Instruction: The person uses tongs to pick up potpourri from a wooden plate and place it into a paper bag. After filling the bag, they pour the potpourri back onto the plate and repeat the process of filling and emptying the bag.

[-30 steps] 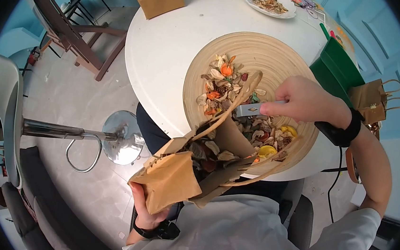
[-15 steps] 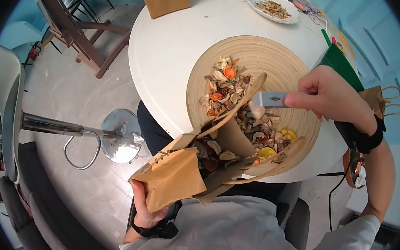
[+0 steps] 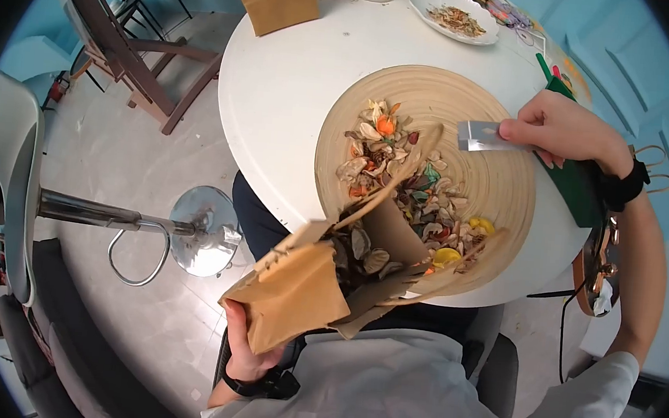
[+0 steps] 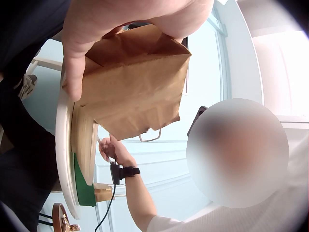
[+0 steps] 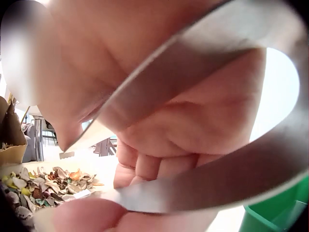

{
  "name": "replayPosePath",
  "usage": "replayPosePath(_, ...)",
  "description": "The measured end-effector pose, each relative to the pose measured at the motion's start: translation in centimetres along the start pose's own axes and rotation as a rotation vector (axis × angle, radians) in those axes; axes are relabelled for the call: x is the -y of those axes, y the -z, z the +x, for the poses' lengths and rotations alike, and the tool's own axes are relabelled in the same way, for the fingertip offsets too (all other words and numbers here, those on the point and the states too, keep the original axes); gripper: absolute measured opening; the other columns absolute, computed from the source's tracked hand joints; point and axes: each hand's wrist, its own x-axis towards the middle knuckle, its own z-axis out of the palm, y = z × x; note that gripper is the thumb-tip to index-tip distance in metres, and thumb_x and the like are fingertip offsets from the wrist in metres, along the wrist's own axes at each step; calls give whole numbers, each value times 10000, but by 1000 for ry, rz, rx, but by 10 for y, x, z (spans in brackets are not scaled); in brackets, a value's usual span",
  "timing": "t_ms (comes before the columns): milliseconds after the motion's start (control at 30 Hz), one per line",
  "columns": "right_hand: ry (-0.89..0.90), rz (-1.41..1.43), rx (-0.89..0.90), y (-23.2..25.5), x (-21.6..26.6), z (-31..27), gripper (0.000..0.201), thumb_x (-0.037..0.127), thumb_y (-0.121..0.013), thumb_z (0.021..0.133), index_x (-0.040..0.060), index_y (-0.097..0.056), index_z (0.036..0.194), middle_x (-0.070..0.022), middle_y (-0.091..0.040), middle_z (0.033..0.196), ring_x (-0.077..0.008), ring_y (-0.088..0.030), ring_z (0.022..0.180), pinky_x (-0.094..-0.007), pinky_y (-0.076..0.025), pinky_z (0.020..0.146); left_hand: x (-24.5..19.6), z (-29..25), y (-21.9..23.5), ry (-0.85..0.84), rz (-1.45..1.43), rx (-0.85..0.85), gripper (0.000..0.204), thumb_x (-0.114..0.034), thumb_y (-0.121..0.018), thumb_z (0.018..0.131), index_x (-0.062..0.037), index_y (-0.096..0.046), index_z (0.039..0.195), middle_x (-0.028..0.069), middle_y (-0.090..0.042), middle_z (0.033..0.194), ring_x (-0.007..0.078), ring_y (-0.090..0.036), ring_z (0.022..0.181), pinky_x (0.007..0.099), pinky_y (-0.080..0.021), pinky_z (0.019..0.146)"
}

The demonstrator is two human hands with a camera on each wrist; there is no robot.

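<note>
My left hand (image 3: 250,354) grips the base of a brown paper bag (image 3: 295,293), which lies tilted with its mouth toward the tray. Dried leaves and petals (image 3: 369,264) show inside the bag. A round bamboo tray (image 3: 439,99) holds a spread of potpourri (image 3: 427,201) with orange, yellow and green bits. Over the tray's right part, my right hand (image 3: 568,132) pinches metal tongs (image 3: 480,136) between thumb and fingers. Close up in the right wrist view, the bent metal strip (image 5: 164,82) loops past the palm. The tongs' tips are hidden in that view.
On the white table (image 3: 279,116) stand another paper bag (image 3: 273,1) and a white plate (image 3: 485,35) of dried bits at the back. A green bin (image 3: 579,191) is beneath my right forearm. A bar stool (image 3: 103,220) stands at left.
From low over the potpourri, my right hand has lifted the tongs back and to the right, away from the bag. A pale petal showed at the tips half a second ago. My left hand keeps the bag.
</note>
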Motion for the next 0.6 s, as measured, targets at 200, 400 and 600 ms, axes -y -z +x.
replayPosePath(200,3,-73,-28,-4,-17,30,618,560,-623,893,47,-563,554,-25,-511,469,-115,-533,414,-261,-397,403,4,0,7,-13,-67,24,804,-712,-288,951,-134,-273,1510,121,-431,1470,339,-530,1258,576,-526,917)
replayPosePath(400,59,12,65,-22,-4,46,623,593,-678,837,39,-560,578,-30,-528,494,-120,-548,449,-263,-415,421,2,-1,0,-15,-141,-24,800,-709,-290,952,-128,-284,1502,118,-466,1440,329,-583,1188,529,-567,858)
replayPosePath(600,206,94,202,-48,16,41,628,570,-707,821,39,-528,537,-42,-530,489,-135,-549,448,-270,-422,433,3,-1,-3,-2,-195,-86,799,-712,-283,952,-134,-282,1504,111,-475,1430,317,-589,1178,523,-570,854)
